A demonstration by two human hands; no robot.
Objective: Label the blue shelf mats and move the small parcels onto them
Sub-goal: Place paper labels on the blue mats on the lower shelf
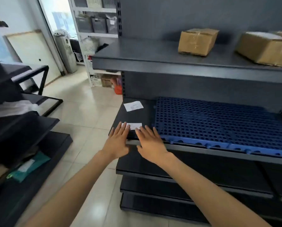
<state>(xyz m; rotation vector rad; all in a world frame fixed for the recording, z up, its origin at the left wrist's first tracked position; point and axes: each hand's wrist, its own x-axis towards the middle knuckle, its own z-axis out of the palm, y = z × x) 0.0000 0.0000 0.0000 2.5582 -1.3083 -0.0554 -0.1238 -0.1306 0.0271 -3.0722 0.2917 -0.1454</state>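
A blue perforated mat (215, 122) covers most of the middle dark shelf. On the bare left end of that shelf lies a small white label (134, 125). My left hand (118, 141) and my right hand (149, 143) lie flat with fingers spread, fingertips touching the label's two ends. A second white slip (133, 106) lies farther back on the same shelf. Two brown cardboard parcels, one smaller (196, 41) and one larger (266, 48), rest on the shelf above.
The upper shelf's front edge (169, 66) overhangs the mat. Lower dark shelves (186, 177) sit beneath my arms. A dark rack (22, 128) with bags and a green packet stands at the left, across a tiled aisle (87, 112). White shelving with grey bins stands behind.
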